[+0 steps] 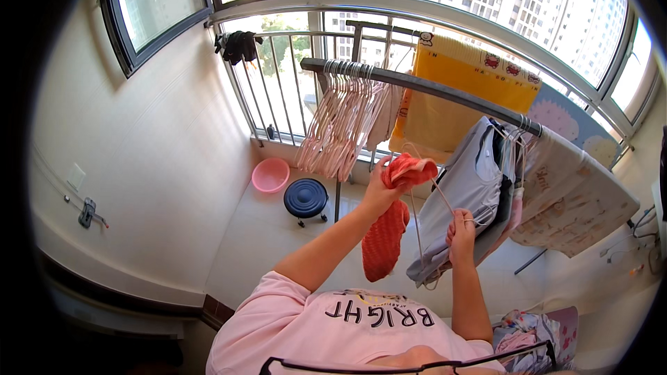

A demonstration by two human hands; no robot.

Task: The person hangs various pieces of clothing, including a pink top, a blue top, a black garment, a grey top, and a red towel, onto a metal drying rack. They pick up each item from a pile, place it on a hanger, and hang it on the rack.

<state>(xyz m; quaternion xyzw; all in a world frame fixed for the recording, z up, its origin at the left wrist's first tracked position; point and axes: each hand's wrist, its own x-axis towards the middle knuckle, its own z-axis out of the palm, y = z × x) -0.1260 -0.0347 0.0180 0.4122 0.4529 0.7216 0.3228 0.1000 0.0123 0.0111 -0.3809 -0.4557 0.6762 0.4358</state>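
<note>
My left hand [384, 187] grips a red ribbed cloth, possibly a towel [386, 239]. One end is bunched above my fingers, and the rest hangs below my wrist. In my right hand [460, 237] is a thin light-coloured clothes hanger [443, 195], pinched near what looks like its hook. The hanger's frame reaches up and left behind the red cloth, which partly hides it. Just beyond my right hand hangs a light grey garment [461, 192] on the dark rail [427, 88] of a drying rack.
Several pink hangers [338, 125] crowd the rail's left end. A yellow towel [458, 94] and a patterned cloth [568, 198] hang farther right. A blue wheeled stool [306, 198] and pink basin [270, 175] stand on the floor. Piled laundry [526, 336] sits at lower right.
</note>
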